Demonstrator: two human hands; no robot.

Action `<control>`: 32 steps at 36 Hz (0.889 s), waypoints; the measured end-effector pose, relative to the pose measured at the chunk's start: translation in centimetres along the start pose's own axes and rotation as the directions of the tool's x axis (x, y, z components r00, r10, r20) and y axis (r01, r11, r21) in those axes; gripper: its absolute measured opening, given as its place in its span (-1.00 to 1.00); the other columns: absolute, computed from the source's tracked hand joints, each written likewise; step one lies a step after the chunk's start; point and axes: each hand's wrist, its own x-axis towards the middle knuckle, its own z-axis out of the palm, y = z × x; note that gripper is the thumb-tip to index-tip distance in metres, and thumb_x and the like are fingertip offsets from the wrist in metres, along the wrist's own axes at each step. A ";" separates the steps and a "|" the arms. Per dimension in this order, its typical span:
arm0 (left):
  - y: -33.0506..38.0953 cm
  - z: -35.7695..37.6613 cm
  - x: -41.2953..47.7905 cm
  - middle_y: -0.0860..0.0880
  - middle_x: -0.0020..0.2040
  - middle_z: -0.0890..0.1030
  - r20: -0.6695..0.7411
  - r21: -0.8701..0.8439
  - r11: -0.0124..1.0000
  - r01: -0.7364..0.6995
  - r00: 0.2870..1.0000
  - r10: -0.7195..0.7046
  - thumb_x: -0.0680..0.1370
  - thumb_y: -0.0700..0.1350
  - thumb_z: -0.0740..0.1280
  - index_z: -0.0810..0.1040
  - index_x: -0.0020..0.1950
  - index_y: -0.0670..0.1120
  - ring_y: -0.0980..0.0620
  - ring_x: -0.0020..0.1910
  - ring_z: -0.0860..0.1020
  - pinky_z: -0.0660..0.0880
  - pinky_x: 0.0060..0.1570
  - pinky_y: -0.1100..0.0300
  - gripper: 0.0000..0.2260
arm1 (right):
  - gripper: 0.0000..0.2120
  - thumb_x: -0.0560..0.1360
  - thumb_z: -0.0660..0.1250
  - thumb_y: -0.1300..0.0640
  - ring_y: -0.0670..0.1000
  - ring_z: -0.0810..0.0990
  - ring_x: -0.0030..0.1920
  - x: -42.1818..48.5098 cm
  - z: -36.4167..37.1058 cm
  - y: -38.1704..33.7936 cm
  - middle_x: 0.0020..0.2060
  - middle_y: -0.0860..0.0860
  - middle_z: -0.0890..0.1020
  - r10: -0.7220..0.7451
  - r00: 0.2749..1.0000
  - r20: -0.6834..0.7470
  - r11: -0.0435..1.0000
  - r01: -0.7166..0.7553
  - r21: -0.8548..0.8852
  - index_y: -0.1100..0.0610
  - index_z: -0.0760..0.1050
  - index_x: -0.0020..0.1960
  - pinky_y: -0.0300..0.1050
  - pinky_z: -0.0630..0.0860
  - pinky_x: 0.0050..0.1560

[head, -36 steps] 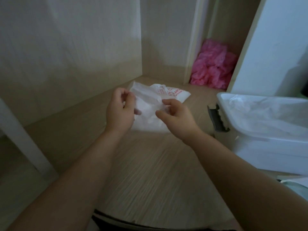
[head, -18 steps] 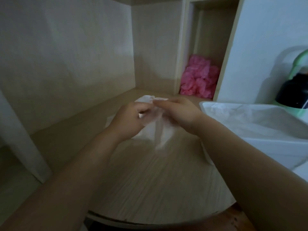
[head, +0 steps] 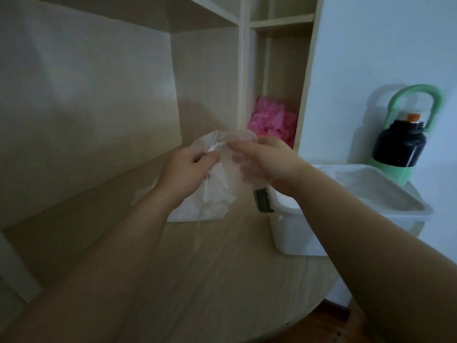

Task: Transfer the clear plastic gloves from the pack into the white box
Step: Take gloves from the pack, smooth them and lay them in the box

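Partly behind left hand (head: 185, 169), pack (head: 197, 209); across right hand (head: 272, 162), blurry clear gloves (head: 241, 167).

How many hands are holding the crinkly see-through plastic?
2. The left hand grips the clear plastic on its left side; the right hand pinches it on the right, near the white box. No other hands are in view.

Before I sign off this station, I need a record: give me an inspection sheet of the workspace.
Surface: pale wood-grain desk.
Job's things: pack and clear gloves in the hands; white box open at right, plastic inside.
Clutter: dark bottle with green handle beyond the box; pink bundle in a shelf nook.
Hands: left hand grips the pack; right hand pinches the gloves.
Cables: nothing seen.
Surroundings: shelves, white wall.
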 end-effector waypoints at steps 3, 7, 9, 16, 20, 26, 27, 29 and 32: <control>0.8 0.9 0.4 0.01 -0.35 0.52 0.040 -0.084 0.993 0.079 0.996 -0.075 0.53 -0.05 0.35 0.65 -0.21 -0.12 0.18 -0.46 0.46 0.40 -0.35 0.27 -0.81 | -0.89 0.49 0.32 0.28 0.01 0.51 -0.35 -0.2 -1.0 -0.2 -0.36 0.09 0.54 -0.005 0.989 -0.146 1.000 0.002 -0.021 0.33 0.57 -0.13 -0.15 0.56 -0.29; 1.5 1.9 1.4 0.01 -0.38 0.51 -0.029 -0.207 0.965 0.163 0.985 -0.173 0.54 -0.10 0.34 0.59 -0.28 -0.07 0.14 -0.44 0.45 0.38 -0.37 0.29 -0.81 | -0.83 0.53 0.27 0.24 -0.05 0.44 -0.55 -0.1 -3.5 0.3 -0.52 0.01 0.49 0.068 0.968 -0.240 0.995 -0.085 -0.060 0.28 0.53 -0.20 -0.23 0.41 -0.54; 1.3 2.3 2.1 0.00 -0.40 0.50 -0.093 -0.121 0.978 0.169 0.979 -0.181 0.53 -0.08 0.35 0.57 -0.29 -0.06 0.13 -0.48 0.43 0.35 -0.43 0.25 -0.81 | -0.82 0.55 0.27 0.19 -0.06 0.39 -0.58 0.2 -5.0 0.9 -0.56 0.00 0.46 0.124 0.955 -0.268 0.986 -0.148 -0.071 0.26 0.53 -0.17 -0.23 0.34 -0.55; 2.2 5.0 3.2 -0.01 0.09 0.56 -0.270 0.261 0.965 0.016 0.961 0.057 0.50 -0.07 0.36 0.52 0.24 -0.07 -0.01 0.06 0.52 0.42 0.05 0.18 -0.69 | -0.81 0.51 0.29 0.14 0.05 0.41 -0.46 0.7 -11.9 4.1 -0.38 0.13 0.48 0.166 0.882 -0.441 0.890 -0.326 -0.320 0.29 0.52 -0.09 -0.20 0.36 -0.45; 5.2 8.1 1.3 0.17 -0.11 0.55 0.092 0.106 0.961 -0.256 0.965 0.246 0.54 -0.13 0.35 0.56 0.11 0.05 0.27 -0.17 0.48 0.37 -0.14 0.49 -0.83 | -0.87 0.51 0.31 0.11 0.11 0.47 -0.28 0.2 -14.5 5.2 -0.24 0.13 0.50 0.148 0.893 -0.425 0.748 -0.382 -0.542 0.19 0.50 -0.05 -0.14 0.43 -0.26; 6.0 11.7 0.9 0.14 0.22 0.53 0.656 0.366 0.847 -0.384 0.753 0.058 0.48 0.06 0.41 0.57 0.23 0.11 0.16 0.20 0.46 0.34 0.14 0.26 -0.69 | -0.64 0.50 0.36 0.00 0.11 0.48 -0.11 -1.4 -16.9 6.0 -0.19 0.10 0.52 0.143 0.912 -0.384 0.465 -0.404 -0.787 0.29 0.49 0.10 -0.13 0.38 -0.12; 6.0 12.0 0.9 0.14 0.26 0.51 0.677 0.384 0.838 -0.389 0.736 0.031 0.47 0.08 0.42 0.56 0.24 0.13 0.16 0.21 0.45 0.34 0.14 0.25 -0.66 | -0.60 0.49 0.37 -0.01 0.12 0.50 -0.06 -1.7 -17.2 6.0 -0.07 0.13 0.56 0.140 0.914 -0.381 0.451 -0.402 -0.797 0.28 0.48 0.15 -0.12 0.40 -0.07; 6.3 12.5 0.9 0.14 0.27 0.51 0.719 0.398 0.828 -0.394 0.695 -0.015 0.45 0.12 0.43 0.53 0.27 0.16 0.18 0.19 0.46 0.36 0.13 0.25 -0.61 | -0.56 0.48 0.38 -0.02 0.12 0.50 -0.01 -2.2 -17.7 5.9 0.08 0.16 0.55 0.136 0.916 -0.378 0.425 -0.399 -0.813 0.27 0.44 0.21 -0.10 0.40 -0.01; 6.8 13.3 0.9 0.17 0.31 0.49 0.762 0.467 0.765 -0.443 0.641 -0.094 0.45 0.18 0.40 0.46 0.34 0.18 0.17 0.21 0.47 0.39 0.21 0.20 -0.53 | -0.42 0.46 0.40 -0.06 0.13 0.50 0.07 -2.8 -18.1 5.7 0.16 0.17 0.51 0.106 0.917 -0.385 0.425 -0.392 -0.816 0.24 0.32 0.32 -0.06 0.42 0.05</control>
